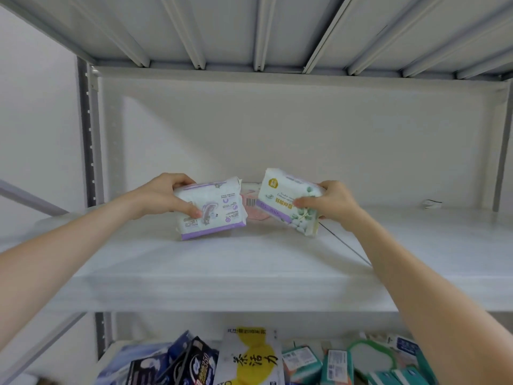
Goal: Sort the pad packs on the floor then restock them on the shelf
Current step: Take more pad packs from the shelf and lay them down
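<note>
White sheet-metal shelf (249,273) spans the view, smooth and faintly glossy, with a pale back panel and a ribbed board overhead. A grey slotted post (88,134) stands at the far left. The left hand (166,195) grips a soft purple-trimmed pack (213,215) down at the shelf surface, mid-shelf. The right hand (330,202) grips a tilted leaf-printed pack (286,201) just to its right. Between and behind them lies a pink pack (254,209) showing a barcode. Blue, yellow and teal packets (249,359) crowd the lower level, nearest.

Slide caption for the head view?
Left hand holds the purple pack, right hand the leaf-print pack, at the shelf.
</note>
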A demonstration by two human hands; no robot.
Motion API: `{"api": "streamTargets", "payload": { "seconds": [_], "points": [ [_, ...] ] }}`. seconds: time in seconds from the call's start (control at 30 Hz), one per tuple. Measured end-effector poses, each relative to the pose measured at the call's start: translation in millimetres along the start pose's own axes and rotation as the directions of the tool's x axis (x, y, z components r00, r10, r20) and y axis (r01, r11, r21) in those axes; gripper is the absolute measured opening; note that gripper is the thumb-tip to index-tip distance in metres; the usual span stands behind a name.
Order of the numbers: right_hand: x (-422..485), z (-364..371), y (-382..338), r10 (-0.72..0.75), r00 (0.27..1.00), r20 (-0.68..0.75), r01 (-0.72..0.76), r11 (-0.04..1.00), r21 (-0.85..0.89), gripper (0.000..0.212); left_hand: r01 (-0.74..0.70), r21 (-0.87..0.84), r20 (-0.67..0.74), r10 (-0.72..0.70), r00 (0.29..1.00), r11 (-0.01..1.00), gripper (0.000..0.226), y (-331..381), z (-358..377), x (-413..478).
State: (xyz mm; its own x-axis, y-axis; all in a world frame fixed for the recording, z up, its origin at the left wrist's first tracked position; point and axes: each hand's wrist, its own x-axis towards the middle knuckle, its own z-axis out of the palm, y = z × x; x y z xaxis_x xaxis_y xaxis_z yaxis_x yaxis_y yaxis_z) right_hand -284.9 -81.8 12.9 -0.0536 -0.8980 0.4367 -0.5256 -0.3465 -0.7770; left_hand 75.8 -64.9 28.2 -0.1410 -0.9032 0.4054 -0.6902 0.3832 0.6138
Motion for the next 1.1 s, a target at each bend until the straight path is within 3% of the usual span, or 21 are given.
{"api": "streamTargets", "payload": {
  "seconds": [0.23,0.5,0.87,1.1],
  "points": [
    [-65.2,-54.2,6.4,-0.006,0.994,-0.109,0.026,0.982,0.188,0.047,0.019,-0.11,-0.218,-0.043,0.975,0.994,0.059,56.6,20.1,-77.1],
    [-146.3,-122.2,-6.8,-0.033,0.993,-0.118,0.063,0.961,0.268,0.046,-0.008,-0.161,-0.28,-0.037,0.959,0.987,0.067,128.9,39.2,-159.2],
    [-286.3,-161.7,-15.1,-0.022,0.99,-0.137,0.047,0.982,0.18,0.049,-0.03,-0.15,-0.131,0.01,0.991,0.988,0.074,172.8,46.2,-268.1],
    [-396.9,-155.4,11.5,0.032,0.994,-0.103,-0.016,0.989,0.148,0.054,0.07,-0.098,0.027,-0.067,0.997,0.993,0.075,156.7,81.1,-371.5]
  ]
}}
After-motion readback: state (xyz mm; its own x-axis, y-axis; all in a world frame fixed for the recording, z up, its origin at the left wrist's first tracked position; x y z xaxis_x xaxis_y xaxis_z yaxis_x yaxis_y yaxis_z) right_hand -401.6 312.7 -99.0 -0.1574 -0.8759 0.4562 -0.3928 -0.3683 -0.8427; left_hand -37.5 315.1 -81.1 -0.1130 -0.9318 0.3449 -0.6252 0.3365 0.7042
